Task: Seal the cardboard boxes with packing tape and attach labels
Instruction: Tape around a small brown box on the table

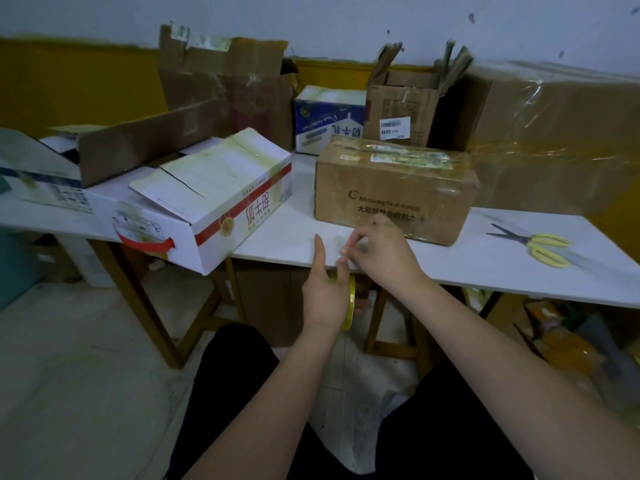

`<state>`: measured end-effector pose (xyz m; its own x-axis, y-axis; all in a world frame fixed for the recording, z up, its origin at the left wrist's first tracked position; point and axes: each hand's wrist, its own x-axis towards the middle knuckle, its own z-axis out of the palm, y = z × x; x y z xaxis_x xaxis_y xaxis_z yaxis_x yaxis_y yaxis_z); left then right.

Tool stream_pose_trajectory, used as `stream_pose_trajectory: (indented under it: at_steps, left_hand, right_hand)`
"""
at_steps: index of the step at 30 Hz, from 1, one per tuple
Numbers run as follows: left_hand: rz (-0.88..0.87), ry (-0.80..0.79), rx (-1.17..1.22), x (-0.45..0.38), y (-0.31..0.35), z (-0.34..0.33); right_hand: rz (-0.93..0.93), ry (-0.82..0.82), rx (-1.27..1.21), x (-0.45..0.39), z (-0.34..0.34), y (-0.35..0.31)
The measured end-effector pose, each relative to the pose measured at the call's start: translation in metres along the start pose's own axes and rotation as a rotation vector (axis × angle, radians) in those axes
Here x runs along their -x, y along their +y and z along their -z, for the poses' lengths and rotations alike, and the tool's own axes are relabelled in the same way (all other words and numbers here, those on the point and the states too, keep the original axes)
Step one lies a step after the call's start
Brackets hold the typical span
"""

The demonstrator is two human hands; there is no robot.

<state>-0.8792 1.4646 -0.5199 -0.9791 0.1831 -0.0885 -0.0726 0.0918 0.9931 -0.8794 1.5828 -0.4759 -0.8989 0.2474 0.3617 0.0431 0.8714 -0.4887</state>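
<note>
1. Left hand point(323, 296) grips the yellow tape roll point(350, 303) below the desk's point(485, 265) front edge.
2. Right hand point(384, 252) pinches the tape end.
3. Taped brown box point(394, 192), mid-desk, reads "Advocating for all".
4. Rear box label point(394, 128): "0246".

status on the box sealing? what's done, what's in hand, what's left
Done: the brown box at the table's middle looks taped shut, with a label on top. In hand: the left hand holds the tape roll below the table edge; the right hand pinches at what looks like its free end. Left: the white box with the red handle is still open.
</note>
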Motion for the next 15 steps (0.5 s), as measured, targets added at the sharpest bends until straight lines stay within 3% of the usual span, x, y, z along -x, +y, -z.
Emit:
stream_pose_trajectory:
  at_steps: [4,7,12,15]
  left_hand:
    - [-0.044,0.124,-0.123,-0.004,0.010,0.002]
    - [0.005,0.188,-0.230,-0.010,0.017,0.004]
    - [-0.003,0.189,-0.547,-0.007,0.028,0.016]
    - [-0.075,0.251,-0.780,0.005,0.041,0.043]
  right_hand:
    - [-0.100,0.015,0.157,-0.004,0.004,0.004]
    - [-0.047,0.036,0.258,-0.001,-0.003,-0.001]
    - [-0.045,0.073,0.228,0.007,-0.006,-0.004]
    - [0.041,0.244,0.162,0.015,0.011,0.007]
